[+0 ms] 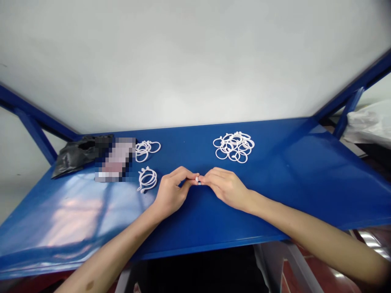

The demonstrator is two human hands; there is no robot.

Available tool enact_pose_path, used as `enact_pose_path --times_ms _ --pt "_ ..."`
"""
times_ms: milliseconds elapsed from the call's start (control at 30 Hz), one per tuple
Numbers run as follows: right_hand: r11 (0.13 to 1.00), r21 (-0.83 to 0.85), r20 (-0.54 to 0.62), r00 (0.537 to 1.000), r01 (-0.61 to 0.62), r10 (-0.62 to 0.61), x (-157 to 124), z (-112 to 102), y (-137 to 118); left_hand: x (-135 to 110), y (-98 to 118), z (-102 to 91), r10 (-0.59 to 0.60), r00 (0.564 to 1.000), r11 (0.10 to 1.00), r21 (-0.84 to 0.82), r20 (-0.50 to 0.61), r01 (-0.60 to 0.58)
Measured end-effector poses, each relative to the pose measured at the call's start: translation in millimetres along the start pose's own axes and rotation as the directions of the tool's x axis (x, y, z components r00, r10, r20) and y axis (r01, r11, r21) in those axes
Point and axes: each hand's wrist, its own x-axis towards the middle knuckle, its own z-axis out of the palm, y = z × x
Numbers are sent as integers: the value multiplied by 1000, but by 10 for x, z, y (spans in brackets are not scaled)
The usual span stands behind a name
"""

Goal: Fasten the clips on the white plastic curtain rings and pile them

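Observation:
My left hand (172, 189) and my right hand (227, 187) meet over the middle of the blue table. Both pinch a small white plastic piece (197, 179) between thumb and fingertips. Most of that piece is hidden by the fingers; its knob-like end resembles those on the white rings nearby. Beyond my right hand lies a loose pile of thin white rings (234, 147) with small knobs. To the left of my left hand, several white rings stand bunched together (148, 179). Farther back is another small group of white rings (143, 150).
At the back left of the blue table (183, 228) lies a black plastic bag (71, 156). Beside it is a pixelated flat object (117, 158). Blue frame bars (345, 114) rise at both sides, with a pale wall behind. White plastic sheeting (371, 124) is at the far right.

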Motion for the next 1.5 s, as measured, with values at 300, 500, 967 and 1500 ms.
enact_pose_path --times_ms 300,500,967,1500 --pt "992 -124 79 996 -31 41 -22 29 26 35 -27 1 -9 999 996 86 52 4" --pt "978 -186 24 995 -93 99 72 38 105 146 -49 -31 45 989 955 283 140 -84" --pt "790 -433 -71 890 -435 451 71 -579 677 156 -577 -1243 -347 912 725 679 217 114" --pt "801 -430 -109 905 -416 412 92 -576 634 253 -323 -1065 -127 988 738 657 -88 153"
